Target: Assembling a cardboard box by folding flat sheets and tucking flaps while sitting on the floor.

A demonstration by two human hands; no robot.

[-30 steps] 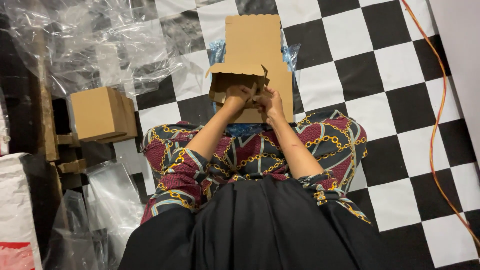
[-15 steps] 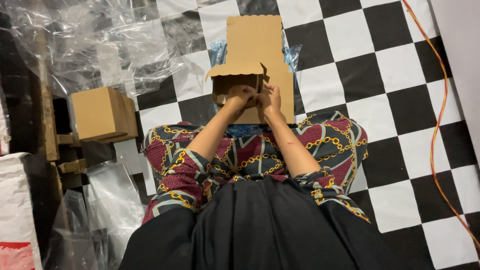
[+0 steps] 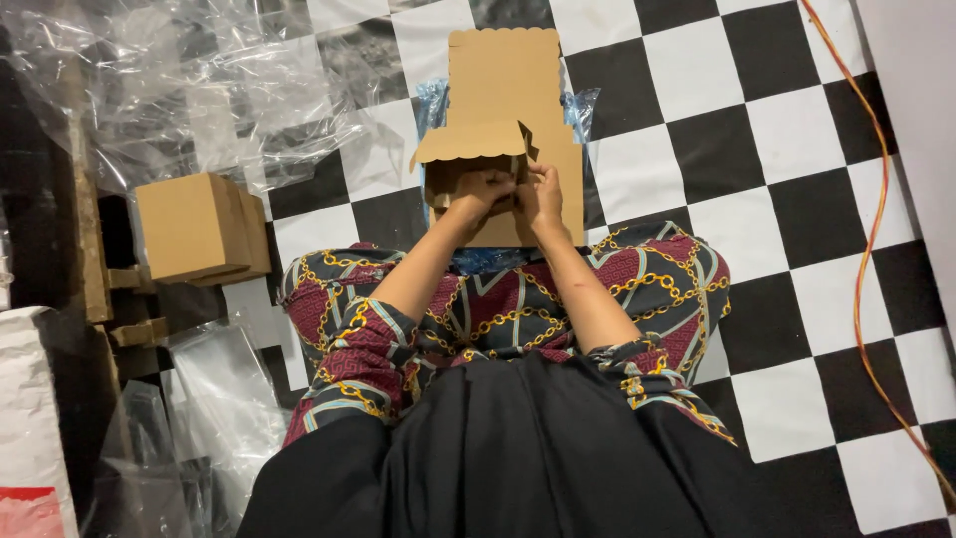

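Little had moved since the earlier frames: both hands stayed on the box, its flap at much the same tilt, the fingers only slightly shifted.

Surface and room: floor of black and white checks; pale wall along the 3 o'clock edge; orange cord running beside it from 1 o'clock to 5 o'clock.

Held item: one half-folded cardboard box, at 12 o'clock from the lap, resting on a flat cardboard sheet with a scalloped top edge. Blue-tinted plastic showed at both sides under the sheet.

Hands, two: left hand with fingers curled and pinching the box's front wall; right hand touching it, fingers pressed together on the same wall, thumb on the edge.

Other items: one finished box at 9 o'clock, well apart, with what looked like a second one close behind it; clear plastic sheeting heaped at 10 o'clock; more clear bags at 8 o'clock; one white sack at 7 o'clock, cut off by the frame.

Hard to make out: the box's inside lay in shadow under the flap; fingertips partly hidden behind the wall; dark stacked pieces at 9 o'clock could not be identified; patterned trousers and black garment covered the legs.
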